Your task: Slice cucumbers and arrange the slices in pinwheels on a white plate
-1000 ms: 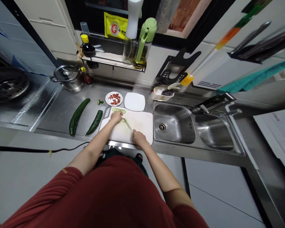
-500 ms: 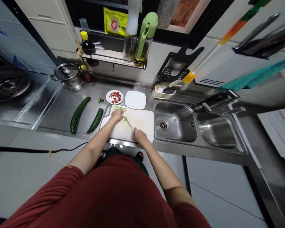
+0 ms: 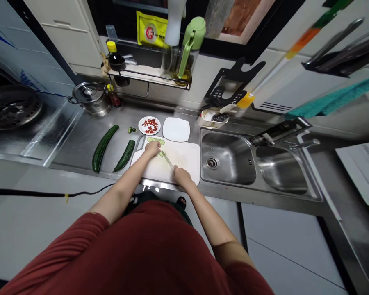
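On the white cutting board (image 3: 186, 157), my right hand (image 3: 182, 176) is wrapped round the handle of a knife (image 3: 168, 160), its blade pointing up and left. A round cucumber slice (image 3: 162, 153) is at the blade's far end, beside my left hand (image 3: 153, 149). The fingers of that left hand are bent and closed; whatever they hold is hidden beneath them. Just beyond them, a row of cucumber slices (image 3: 156, 141) overlaps along the board's far edge. Left of the board lie a shorter piece of cucumber (image 3: 124, 156) and a long whole cucumber (image 3: 105, 148).
Behind the board stand a plate of chopped red pieces (image 3: 150, 125) and a white square plate (image 3: 176, 129). Small green cucumber ends (image 3: 131, 130) lie nearby. A double sink (image 3: 227, 157) borders the board's right. A lidded pot (image 3: 91, 99) stands back left, below a bottle shelf (image 3: 150, 73).
The camera view has shifted very slightly. Both hands and the knife stay in nearly the same place on the board.
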The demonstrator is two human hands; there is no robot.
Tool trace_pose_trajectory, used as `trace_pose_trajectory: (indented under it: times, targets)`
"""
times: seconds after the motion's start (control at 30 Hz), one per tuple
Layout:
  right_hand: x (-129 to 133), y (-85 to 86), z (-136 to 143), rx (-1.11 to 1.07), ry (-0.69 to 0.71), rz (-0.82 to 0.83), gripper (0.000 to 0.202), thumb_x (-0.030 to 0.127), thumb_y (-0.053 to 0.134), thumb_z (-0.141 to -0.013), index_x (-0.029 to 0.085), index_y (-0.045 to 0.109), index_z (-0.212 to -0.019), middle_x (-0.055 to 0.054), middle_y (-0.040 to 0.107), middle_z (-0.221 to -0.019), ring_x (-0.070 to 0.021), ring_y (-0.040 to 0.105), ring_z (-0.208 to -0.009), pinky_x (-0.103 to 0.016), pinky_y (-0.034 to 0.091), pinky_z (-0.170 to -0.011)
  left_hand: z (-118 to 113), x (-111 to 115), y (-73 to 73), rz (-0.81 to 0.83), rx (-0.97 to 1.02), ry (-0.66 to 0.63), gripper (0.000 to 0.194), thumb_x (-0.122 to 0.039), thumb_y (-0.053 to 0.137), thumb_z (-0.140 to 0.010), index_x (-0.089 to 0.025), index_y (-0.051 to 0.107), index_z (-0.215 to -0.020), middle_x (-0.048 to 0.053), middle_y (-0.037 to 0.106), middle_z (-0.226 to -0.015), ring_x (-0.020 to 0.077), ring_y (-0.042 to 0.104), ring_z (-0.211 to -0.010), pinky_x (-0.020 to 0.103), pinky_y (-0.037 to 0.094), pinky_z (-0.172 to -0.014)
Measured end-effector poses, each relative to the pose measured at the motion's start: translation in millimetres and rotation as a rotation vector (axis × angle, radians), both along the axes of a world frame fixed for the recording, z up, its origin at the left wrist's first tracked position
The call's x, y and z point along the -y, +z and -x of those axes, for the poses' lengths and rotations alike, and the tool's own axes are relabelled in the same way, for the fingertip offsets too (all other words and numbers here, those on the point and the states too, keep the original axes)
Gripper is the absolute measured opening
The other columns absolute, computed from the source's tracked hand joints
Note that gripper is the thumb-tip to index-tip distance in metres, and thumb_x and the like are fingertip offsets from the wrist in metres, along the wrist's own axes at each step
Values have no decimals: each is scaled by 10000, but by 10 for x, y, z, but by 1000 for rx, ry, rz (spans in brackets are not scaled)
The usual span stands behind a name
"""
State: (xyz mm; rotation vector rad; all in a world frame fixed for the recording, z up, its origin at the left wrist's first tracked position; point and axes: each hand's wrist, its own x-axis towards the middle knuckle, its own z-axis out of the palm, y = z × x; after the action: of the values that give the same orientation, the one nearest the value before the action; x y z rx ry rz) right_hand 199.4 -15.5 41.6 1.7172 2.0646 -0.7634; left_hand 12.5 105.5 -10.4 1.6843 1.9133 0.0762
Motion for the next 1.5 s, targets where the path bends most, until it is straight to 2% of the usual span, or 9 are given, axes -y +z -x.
trace_pose_trajectory:
  times: [0.93,1.2,1.5]
  targets:
    - [78,24,-57,16,3,18,295,141,349,-920,139,490,-1179,-183,652,-1080,-265,643,-988,-345,470,-773,-9,15,70,17,-2,-7,221,-275,703,-717,-251,638,-927,26,682,-1050,198,612,-975,287,441,-830]
    - [2,13,5,8,-11,2,288,129,349,-919,142,495,-1167,-176,657,-1069,-268,645,-985,-338,472,-758,1,12,58,26,4,6,249,-309,720,-713,-256,632,-939,32,678,-1055,200,614,-970,288,436,-829]
    - [159,3,-137,2,-3,11,276,164,362,-923,148,497,-1163,-172,661,-1058,-275,649,-971,-342,469,-755,0,37,64,8,13,7,235,-291,703,-723,-259,629,-944,27,676,-1042,192,609,-946,293,442,-832]
